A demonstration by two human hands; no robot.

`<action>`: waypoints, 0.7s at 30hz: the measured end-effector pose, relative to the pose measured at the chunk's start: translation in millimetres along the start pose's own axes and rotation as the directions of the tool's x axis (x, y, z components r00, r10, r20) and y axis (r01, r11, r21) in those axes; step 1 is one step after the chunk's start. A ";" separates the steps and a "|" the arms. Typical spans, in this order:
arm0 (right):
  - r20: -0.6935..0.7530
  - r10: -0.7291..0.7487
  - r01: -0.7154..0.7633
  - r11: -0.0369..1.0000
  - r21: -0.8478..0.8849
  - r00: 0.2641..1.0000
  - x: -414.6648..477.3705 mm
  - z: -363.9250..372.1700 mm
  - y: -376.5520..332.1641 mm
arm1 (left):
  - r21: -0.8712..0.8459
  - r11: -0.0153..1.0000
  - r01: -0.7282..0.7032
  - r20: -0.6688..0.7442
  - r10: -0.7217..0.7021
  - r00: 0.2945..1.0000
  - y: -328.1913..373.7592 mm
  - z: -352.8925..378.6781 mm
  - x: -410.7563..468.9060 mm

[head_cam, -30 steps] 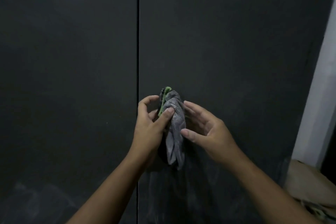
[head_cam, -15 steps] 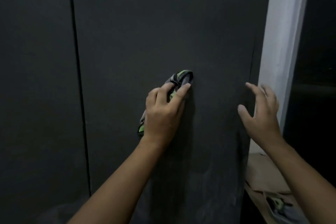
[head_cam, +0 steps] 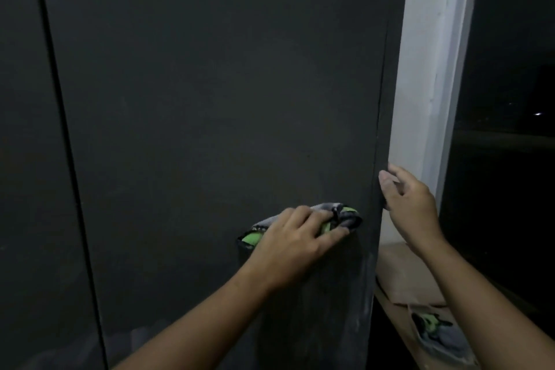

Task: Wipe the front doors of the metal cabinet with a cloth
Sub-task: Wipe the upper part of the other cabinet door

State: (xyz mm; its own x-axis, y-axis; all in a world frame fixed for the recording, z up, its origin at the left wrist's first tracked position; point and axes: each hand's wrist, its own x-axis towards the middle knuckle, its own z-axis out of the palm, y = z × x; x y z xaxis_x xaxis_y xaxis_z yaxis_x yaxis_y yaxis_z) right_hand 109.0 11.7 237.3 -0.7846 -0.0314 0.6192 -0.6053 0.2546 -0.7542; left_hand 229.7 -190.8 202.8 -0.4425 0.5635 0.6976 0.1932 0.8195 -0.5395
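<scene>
Head cam: the left hand [head_cam: 295, 242] has its fingers bent over a bunched grey-and-green cloth [head_cam: 341, 213], holding it against the cabinet's right door [head_cam: 210, 99], low down and near that door's right edge. The right hand [head_cam: 411, 207] is at the cabinet's right corner, fingers loose and slightly apart, thumb by the edge, gripping nothing. There's a white pillar [head_cam: 432, 54] just beside the cabinet, cardboard [head_cam: 405, 273] below it, and the left door [head_cam: 21, 159] past the seam
</scene>
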 end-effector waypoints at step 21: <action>0.139 0.236 -0.273 0.868 0.415 0.962 -10.9 -8.6 5.5 | -0.058 0.977 -0.206 0.332 0.213 0.919 55.8 39.3 -3.9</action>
State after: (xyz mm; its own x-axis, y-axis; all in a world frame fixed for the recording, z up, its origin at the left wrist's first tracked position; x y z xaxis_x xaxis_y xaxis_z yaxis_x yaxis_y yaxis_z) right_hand 115.3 21.8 228.3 -0.9160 -0.1049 0.3872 -0.3668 -0.1717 -0.9143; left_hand 207.8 -151.3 151.5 -0.6562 0.6581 0.3692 0.3309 0.6907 -0.6430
